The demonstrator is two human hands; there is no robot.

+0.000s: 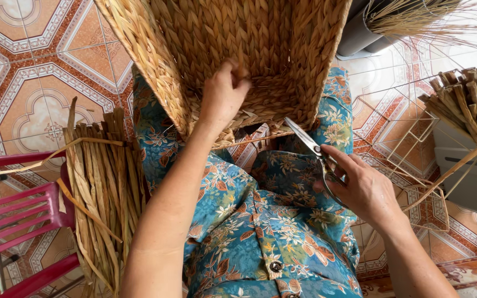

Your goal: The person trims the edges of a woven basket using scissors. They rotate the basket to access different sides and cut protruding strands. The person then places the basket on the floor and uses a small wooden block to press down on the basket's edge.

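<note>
Woven basket (260, 49) under pinching left hand (223, 94) (right hand (362, 187) gripping scissors (311, 148)).

Light: bright, even daylight | Glare: washed-out floor tiles (470, 22) at top right | Shadows: soft | Focus: sharp, slight edge stretching
</note>
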